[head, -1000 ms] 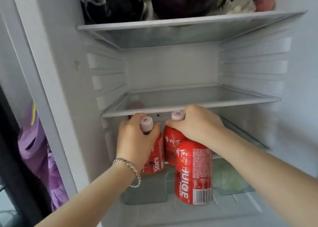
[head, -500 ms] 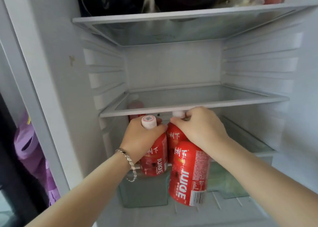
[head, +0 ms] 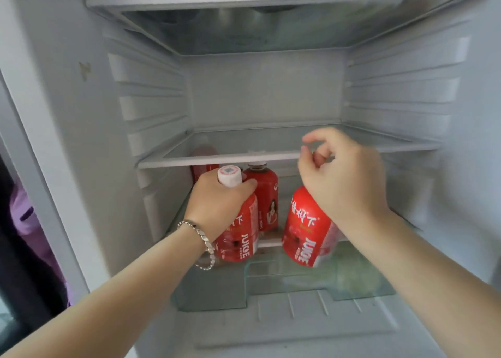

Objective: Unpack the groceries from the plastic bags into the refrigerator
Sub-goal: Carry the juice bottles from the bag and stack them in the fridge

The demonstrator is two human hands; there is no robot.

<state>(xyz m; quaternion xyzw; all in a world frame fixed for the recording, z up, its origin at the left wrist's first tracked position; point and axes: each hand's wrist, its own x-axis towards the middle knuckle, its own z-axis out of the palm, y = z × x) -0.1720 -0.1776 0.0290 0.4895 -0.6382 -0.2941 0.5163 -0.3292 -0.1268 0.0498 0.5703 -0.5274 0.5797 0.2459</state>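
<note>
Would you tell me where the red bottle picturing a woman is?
Head view, centre-left: the red woman-label bottle stands under the glass shelf, back between the red juice bottle in the left hand and the tilted red bottle below the right hand.

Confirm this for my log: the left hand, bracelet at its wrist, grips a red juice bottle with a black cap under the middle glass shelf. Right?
No: the head view shows the cap is white, not black. The left hand, bracelet at its wrist, does grip the red juice bottle under the middle glass shelf.
</note>
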